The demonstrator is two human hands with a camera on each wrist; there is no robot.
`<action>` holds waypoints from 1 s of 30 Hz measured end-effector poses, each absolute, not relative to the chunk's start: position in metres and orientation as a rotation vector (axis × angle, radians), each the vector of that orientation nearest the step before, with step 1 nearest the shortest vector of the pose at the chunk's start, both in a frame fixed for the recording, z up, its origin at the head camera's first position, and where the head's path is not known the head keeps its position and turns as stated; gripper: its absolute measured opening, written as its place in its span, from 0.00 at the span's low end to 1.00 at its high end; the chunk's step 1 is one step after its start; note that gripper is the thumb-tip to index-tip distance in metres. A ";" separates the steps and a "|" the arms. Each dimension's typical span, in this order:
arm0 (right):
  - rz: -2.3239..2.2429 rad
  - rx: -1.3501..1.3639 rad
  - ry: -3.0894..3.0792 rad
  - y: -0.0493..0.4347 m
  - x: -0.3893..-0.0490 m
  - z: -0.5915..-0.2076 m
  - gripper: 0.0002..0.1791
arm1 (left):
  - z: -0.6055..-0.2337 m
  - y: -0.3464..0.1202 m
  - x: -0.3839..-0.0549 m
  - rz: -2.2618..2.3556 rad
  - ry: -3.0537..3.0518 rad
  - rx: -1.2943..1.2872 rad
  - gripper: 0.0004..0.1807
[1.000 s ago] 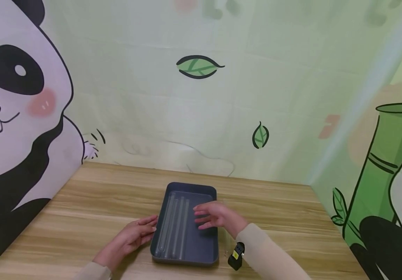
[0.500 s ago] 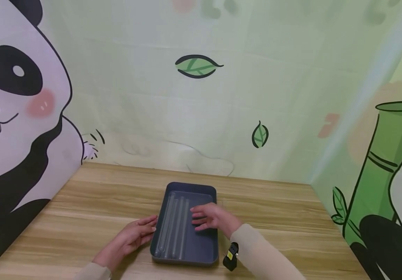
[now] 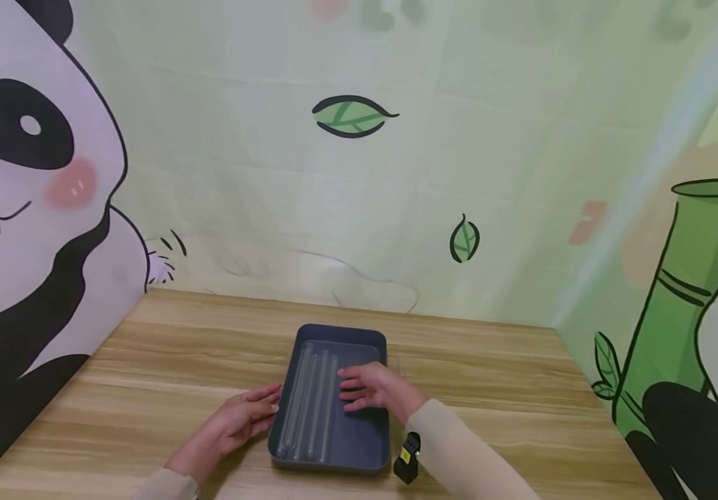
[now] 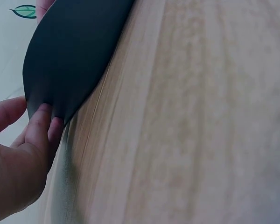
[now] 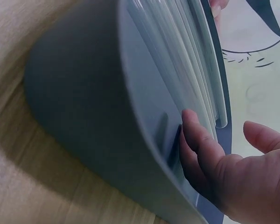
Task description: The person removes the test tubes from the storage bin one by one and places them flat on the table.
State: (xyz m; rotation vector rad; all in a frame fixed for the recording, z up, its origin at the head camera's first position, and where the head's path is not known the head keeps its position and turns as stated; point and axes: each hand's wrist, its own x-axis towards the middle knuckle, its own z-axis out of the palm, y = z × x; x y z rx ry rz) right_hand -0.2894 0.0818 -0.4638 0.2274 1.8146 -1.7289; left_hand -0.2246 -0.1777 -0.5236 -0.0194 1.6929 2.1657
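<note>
A dark blue rectangular tray (image 3: pixel 362 437) lies on the table, and several clear test tubes (image 3: pixel 314 406) lie side by side lengthwise in its left half. My left hand (image 3: pixel 240 420) rests its fingertips against the tray's left outer wall, with its fingers extended. Over the tray's right half, my right hand (image 3: pixel 374 390) reaches in with loosely extended fingers and holds nothing. In the right wrist view its fingertips are close beside the nearest tube (image 5: pixel 170 60); whether they touch it I cannot tell.
The wooden table (image 3: pixel 490 389) surrounds the tray. A printed cloth backdrop (image 3: pixel 240 173) rises behind the table's far edge and on both sides. A black device (image 3: pixel 407 458) is by the right wrist. A faint clear outline, hard to make out, shows right of the tray.
My right hand has moved slightly left over the tray, closer to the tubes. The left hand, the tray and the tubes have stayed in place.
</note>
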 end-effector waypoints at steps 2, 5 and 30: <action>-1.742 0.235 1.800 0.081 -0.290 -0.463 0.24 | -0.523 -0.178 -0.225 2.169 1.693 -0.023 0.39; -1.753 0.244 1.775 0.080 -0.292 -0.464 0.24 | -0.524 -0.178 -0.225 2.169 1.693 -0.024 0.39; -1.678 0.196 2.064 0.063 -0.287 -0.481 0.19 | -0.537 -0.185 -0.230 2.216 1.628 0.076 0.40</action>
